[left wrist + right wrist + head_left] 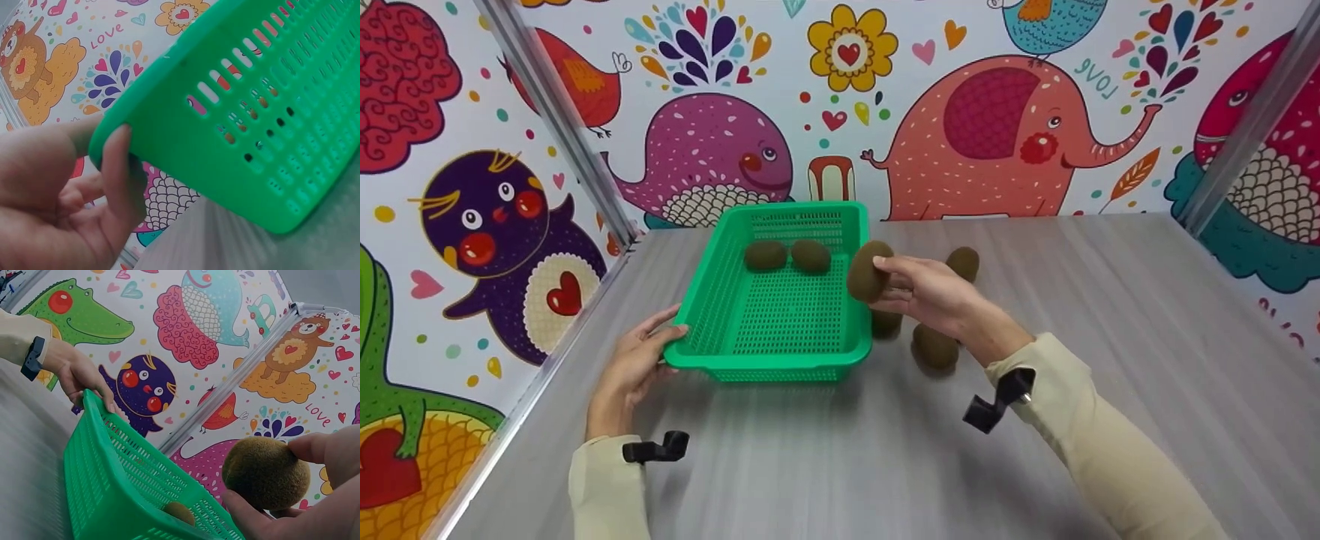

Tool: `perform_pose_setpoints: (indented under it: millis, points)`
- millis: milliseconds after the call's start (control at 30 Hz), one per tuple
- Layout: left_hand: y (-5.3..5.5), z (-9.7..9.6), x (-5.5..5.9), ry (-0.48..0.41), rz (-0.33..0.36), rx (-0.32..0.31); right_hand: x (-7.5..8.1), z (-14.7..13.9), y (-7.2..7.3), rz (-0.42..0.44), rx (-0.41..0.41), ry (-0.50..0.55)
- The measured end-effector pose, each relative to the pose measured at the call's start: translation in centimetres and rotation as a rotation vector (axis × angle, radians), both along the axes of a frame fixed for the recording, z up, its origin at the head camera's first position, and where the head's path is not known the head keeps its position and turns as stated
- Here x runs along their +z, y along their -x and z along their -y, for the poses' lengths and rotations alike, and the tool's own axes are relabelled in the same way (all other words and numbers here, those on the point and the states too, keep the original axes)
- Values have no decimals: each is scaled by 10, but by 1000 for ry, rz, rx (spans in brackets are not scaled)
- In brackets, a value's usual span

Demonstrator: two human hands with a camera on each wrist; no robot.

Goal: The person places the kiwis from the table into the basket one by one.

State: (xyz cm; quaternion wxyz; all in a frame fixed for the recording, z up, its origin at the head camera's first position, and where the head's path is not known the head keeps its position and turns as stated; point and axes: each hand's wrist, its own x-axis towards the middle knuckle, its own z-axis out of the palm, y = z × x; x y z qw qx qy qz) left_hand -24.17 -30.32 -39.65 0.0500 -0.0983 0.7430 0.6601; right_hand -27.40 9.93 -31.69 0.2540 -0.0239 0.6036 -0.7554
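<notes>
A green slotted plastic basket (780, 361) holds two brown kiwis, one kiwi (766, 256) beside the other kiwi (811, 256) near its far end. My left hand (636, 360) grips the basket's rim at the near left corner, thumb on top and fingers beneath; the left wrist view shows this hand (73, 197) up close. Above the basket's right rim, my right hand (934, 291) pinches a fuzzy kiwi (264, 472) between thumb and fingers. Beneath and behind that hand lie further kiwis on the table, partly hidden by it.
On the grey wood-grain table (1147, 337), one kiwi (963, 262) lies at the back, another kiwi (886, 324) close against the basket's right side, and a third kiwi (935, 349) nearer me. Printed cartoon panels (840, 127) wall off the back and sides, with metal posts at the corners.
</notes>
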Motion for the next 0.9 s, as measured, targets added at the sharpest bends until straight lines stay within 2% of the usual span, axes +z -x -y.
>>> perform_pose_setpoints:
  millis: [233,633,900]
  points:
    - [2,1,-1,8,0,-4,3,17,6,20,9,16]
    - [-1,2,-3,-35,9,-16,11,53,26,-23,-11,-110]
    - [0,1,-1,-68,16,-15,7,64,37,-26,-8,-124]
